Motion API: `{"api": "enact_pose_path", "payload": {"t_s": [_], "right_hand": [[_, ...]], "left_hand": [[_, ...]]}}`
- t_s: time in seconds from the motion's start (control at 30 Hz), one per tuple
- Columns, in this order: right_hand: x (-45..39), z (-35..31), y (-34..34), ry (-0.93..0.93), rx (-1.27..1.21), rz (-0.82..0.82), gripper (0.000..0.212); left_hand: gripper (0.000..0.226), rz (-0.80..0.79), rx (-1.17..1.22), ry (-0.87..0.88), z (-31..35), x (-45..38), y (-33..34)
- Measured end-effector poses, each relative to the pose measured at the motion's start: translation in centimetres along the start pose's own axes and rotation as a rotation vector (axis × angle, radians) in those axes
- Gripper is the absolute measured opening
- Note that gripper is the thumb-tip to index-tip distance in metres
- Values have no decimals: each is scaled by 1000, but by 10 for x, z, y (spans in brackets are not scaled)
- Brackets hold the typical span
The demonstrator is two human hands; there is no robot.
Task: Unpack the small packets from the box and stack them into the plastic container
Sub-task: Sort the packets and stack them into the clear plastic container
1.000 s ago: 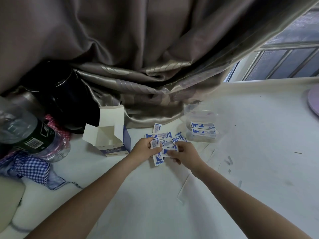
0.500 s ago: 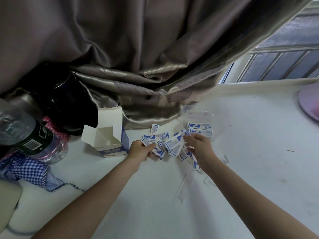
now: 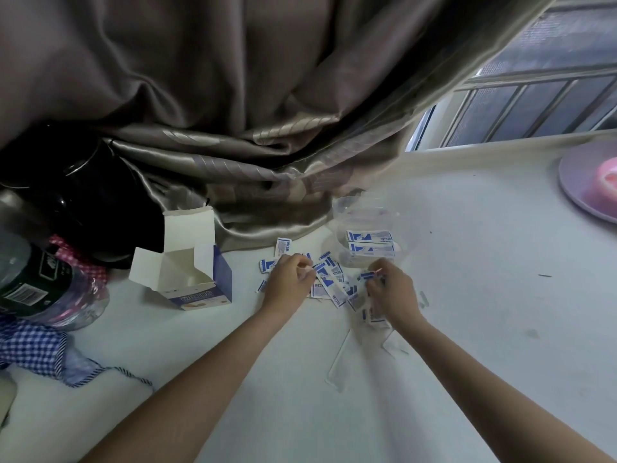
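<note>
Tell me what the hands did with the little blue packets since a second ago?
The right hand slid right, toward the plastic container, dragging some packets along, so the pile spread out. The left hand kept pinching packets in place. The open box and the two packets in the container stayed put.

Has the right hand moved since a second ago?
Yes. The right hand has shifted rightward, away from the open box, and now sits just in front of the plastic container.

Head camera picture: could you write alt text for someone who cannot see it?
Two bare hands, left hand and right hand, sort a scatter of blue-and-white packets on a white table. An open cardboard box sits left; a clear plastic container behind holds a few packets.
</note>
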State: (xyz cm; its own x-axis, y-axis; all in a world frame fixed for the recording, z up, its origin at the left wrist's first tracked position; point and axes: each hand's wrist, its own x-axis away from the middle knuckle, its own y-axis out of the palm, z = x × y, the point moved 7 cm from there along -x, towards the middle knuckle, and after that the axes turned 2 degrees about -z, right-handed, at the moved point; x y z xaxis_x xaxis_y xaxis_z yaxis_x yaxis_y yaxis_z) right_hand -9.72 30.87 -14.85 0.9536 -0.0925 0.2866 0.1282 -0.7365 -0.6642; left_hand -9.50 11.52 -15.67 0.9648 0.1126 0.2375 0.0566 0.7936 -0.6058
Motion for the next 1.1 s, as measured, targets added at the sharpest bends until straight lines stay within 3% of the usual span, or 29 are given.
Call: {"api": "enact_pose_path", "payload": {"t_s": [0.13, 0.3, 0.37, 0.5, 0.67, 0.8, 0.87, 1.0, 1.1], "right_hand": [[5, -32, 14, -381, 480, -159, 22], [2, -57, 32, -561, 406, -196, 27], [-1, -58, 33, -578, 355, -200, 29], [4, -55, 34, -615, 308, -174, 21], [13, -55, 39, -660, 270, -183, 25], [19, -57, 43, -628, 264, -260, 51], [20, -55, 43, -582, 248, -260, 55], [19, -45, 43, -481, 508, -213, 31], [26, -44, 49, -597, 705, -176, 20]], "left_hand": [[44, -102, -226, 15, 11, -18, 10], [24, -169, -265, 16, 25, -22, 25], [24, -243, -175, -5, 23, -22, 29], [34, -500, 270, -218, 10, -8, 35], [29, -727, 494, -311, -3, 11, 35], [6, -613, 428, -292, -5, 9, 32], [6, -545, 446, -270, -4, 7, 30], [10, -511, 516, -212, 0, 10, 24], [11, -420, 272, -108, -1, 12, 16]]}}
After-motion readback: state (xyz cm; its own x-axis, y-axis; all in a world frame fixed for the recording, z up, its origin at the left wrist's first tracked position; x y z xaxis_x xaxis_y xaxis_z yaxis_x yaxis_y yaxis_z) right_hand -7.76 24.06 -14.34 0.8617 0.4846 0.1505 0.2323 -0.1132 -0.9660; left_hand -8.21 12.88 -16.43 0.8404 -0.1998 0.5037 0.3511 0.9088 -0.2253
